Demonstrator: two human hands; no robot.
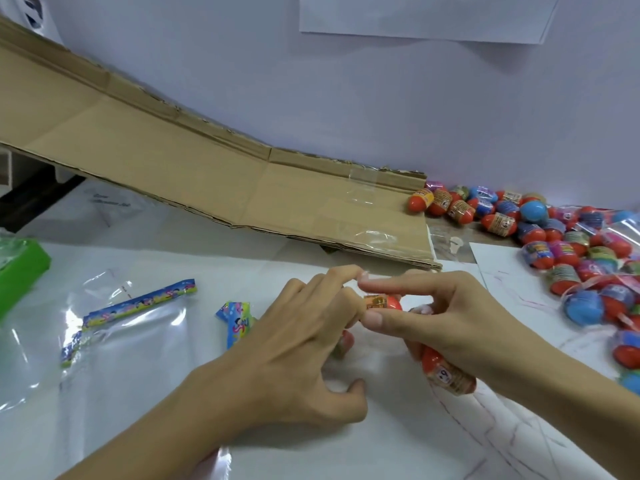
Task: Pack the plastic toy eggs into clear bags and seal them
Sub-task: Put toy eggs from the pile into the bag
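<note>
My left hand (304, 344) and my right hand (446, 320) meet at the middle of the white table. Between their fingertips sits a red toy egg with an orange label (388, 302). My right hand also grips a second red egg (446, 372) in its palm. Another egg (343, 342) shows partly under my left fingers. A clear bag with a colourful header strip (138, 327) lies flat at the left. A folded colourful header (237, 318) peeks out beside my left hand.
A heap of loose red and blue toy eggs (540, 230) fills the right side, some in clear bags (606, 306). A flattened cardboard sheet (207, 174) slopes along the wall. A green box (20, 271) sits at the left edge.
</note>
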